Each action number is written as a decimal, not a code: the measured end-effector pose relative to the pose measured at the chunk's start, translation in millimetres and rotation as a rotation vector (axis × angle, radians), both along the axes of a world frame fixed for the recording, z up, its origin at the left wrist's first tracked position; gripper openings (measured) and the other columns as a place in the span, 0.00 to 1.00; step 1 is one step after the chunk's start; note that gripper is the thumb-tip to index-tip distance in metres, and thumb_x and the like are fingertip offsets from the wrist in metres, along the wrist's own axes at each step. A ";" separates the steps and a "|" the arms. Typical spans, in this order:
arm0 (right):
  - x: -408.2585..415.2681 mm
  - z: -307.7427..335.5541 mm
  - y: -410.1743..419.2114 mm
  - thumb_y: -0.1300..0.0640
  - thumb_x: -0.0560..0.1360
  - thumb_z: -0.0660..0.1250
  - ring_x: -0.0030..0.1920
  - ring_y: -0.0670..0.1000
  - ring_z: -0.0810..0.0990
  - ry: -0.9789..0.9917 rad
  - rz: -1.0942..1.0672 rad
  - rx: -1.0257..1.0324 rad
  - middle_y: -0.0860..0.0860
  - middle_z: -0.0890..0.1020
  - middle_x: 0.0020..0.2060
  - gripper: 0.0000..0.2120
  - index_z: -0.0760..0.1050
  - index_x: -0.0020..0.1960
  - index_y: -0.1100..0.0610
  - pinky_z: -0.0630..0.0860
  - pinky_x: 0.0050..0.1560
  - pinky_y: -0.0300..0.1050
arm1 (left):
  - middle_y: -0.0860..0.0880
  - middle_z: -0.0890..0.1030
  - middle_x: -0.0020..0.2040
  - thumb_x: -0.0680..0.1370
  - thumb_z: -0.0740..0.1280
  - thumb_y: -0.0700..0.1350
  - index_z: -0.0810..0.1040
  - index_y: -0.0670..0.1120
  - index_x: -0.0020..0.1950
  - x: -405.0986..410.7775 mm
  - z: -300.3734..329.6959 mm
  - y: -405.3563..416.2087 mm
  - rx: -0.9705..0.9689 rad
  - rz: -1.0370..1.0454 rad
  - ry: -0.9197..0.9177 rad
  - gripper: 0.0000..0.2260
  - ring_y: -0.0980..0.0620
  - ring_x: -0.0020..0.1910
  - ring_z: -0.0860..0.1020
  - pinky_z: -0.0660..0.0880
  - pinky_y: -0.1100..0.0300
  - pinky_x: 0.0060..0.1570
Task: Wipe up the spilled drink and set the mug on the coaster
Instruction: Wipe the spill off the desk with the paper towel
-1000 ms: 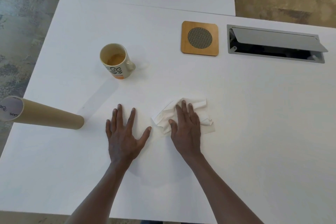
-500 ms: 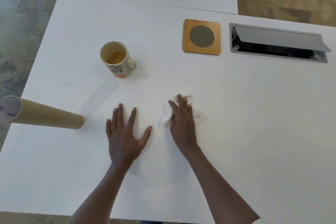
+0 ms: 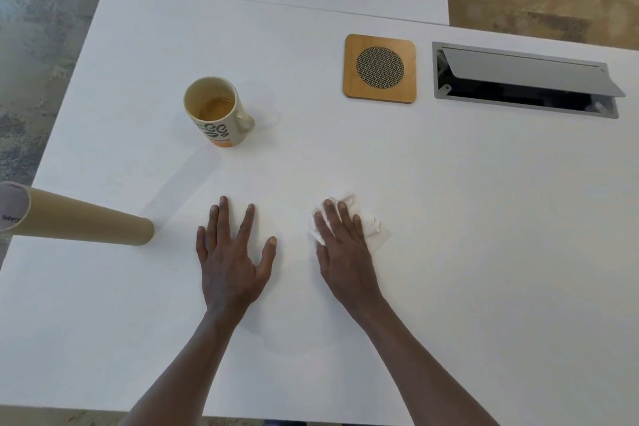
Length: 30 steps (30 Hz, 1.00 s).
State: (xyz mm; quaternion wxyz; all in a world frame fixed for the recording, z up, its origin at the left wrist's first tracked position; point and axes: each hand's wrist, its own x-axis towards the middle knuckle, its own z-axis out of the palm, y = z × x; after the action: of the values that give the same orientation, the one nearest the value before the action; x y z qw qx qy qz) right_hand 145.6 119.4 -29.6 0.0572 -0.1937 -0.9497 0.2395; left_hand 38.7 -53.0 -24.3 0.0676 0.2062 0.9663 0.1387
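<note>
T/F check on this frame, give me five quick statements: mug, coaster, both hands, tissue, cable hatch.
1. The mug stands on the coaster. False: it stands on the bare table, well to the left of the coaster.
2. The right hand presses a white tissue on the table. True.
3. The left hand grips the mug handle. False: it lies flat on the table, fingers spread, holding nothing.
4. The mug holds some brownish liquid. True.
5. The cable hatch is closed flush. False: its grey lid is tilted open.
</note>
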 end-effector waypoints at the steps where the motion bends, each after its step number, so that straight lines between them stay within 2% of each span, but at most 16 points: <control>1: 1.4 0.1 4.1 0.61 0.79 0.57 0.79 0.53 0.54 0.007 -0.022 -0.002 0.53 0.61 0.78 0.25 0.62 0.76 0.57 0.54 0.78 0.56 | 0.44 0.53 0.84 0.79 0.55 0.65 0.63 0.55 0.79 0.0 -0.4 -0.3 0.000 -0.001 0.002 0.30 0.44 0.83 0.52 0.52 0.42 0.78; 5: -15.8 2.9 24.0 0.63 0.81 0.59 0.78 0.57 0.59 -0.025 -0.132 0.003 0.58 0.62 0.77 0.26 0.58 0.77 0.64 0.58 0.77 0.57 | 0.44 0.54 0.83 0.79 0.55 0.65 0.64 0.54 0.79 0.0 0.2 0.5 0.007 -0.002 0.009 0.30 0.43 0.82 0.53 0.52 0.42 0.78; 11: -69.1 6.8 19.6 0.70 0.78 0.55 0.79 0.60 0.54 -0.061 -0.058 -0.054 0.61 0.58 0.78 0.27 0.59 0.76 0.64 0.52 0.78 0.55 | 0.43 0.55 0.83 0.79 0.56 0.62 0.65 0.54 0.79 0.1 1.3 0.1 0.012 -0.003 0.008 0.28 0.43 0.82 0.53 0.53 0.42 0.78; 15: -64.1 5.1 -11.3 0.64 0.79 0.51 0.79 0.56 0.52 -0.066 0.125 0.001 0.58 0.56 0.79 0.26 0.57 0.77 0.63 0.53 0.78 0.54 | 0.43 0.55 0.83 0.80 0.55 0.59 0.64 0.54 0.79 0.6 -1.0 -1.2 0.023 -0.007 0.006 0.27 0.43 0.82 0.52 0.53 0.42 0.78; 17: -43.8 4.4 -17.5 0.61 0.80 0.48 0.80 0.53 0.52 -0.070 0.170 0.022 0.55 0.57 0.79 0.25 0.58 0.77 0.61 0.54 0.78 0.52 | 0.44 0.55 0.83 0.80 0.54 0.58 0.64 0.54 0.79 0.3 -1.8 -1.6 0.020 -0.011 0.009 0.27 0.44 0.83 0.52 0.53 0.42 0.78; 20: -12.5 3.7 -10.7 0.60 0.81 0.49 0.79 0.52 0.53 -0.076 0.185 0.065 0.52 0.58 0.79 0.24 0.60 0.77 0.57 0.56 0.77 0.54 | 0.44 0.54 0.83 0.80 0.55 0.57 0.63 0.54 0.80 -0.5 -2.9 -1.5 0.014 -0.014 0.009 0.27 0.44 0.83 0.52 0.52 0.42 0.78; 25: 10.5 7.0 24.5 0.62 0.80 0.58 0.78 0.62 0.55 -0.108 0.013 0.081 0.61 0.57 0.78 0.24 0.65 0.75 0.55 0.55 0.77 0.58 | 0.44 0.54 0.83 0.80 0.54 0.57 0.63 0.54 0.79 0.1 -3.3 -2.4 0.016 -0.015 0.005 0.27 0.43 0.82 0.52 0.52 0.42 0.78; 27: 0.5 10.0 45.9 0.61 0.80 0.58 0.77 0.64 0.57 -0.126 -0.065 0.077 0.63 0.58 0.77 0.22 0.66 0.75 0.58 0.58 0.76 0.61 | 0.43 0.54 0.83 0.81 0.54 0.56 0.64 0.54 0.80 0.0 -3.0 -1.5 0.021 -0.015 0.006 0.26 0.43 0.82 0.52 0.52 0.42 0.78; 30: -33.8 10.0 63.9 0.60 0.82 0.56 0.78 0.61 0.54 -0.131 -0.125 0.025 0.62 0.56 0.78 0.23 0.62 0.76 0.60 0.54 0.76 0.60 | 0.44 0.54 0.84 0.81 0.53 0.56 0.61 0.52 0.81 0.1 -4.2 -2.1 0.022 -0.014 0.000 0.27 0.44 0.83 0.52 0.50 0.43 0.79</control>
State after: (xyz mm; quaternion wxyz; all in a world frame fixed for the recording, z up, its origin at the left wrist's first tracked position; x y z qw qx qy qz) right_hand 111.8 183.3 -19.7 0.0124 -0.2670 -0.9404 0.2103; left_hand 38.8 -55.1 -28.5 0.0662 0.2137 0.9632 0.1490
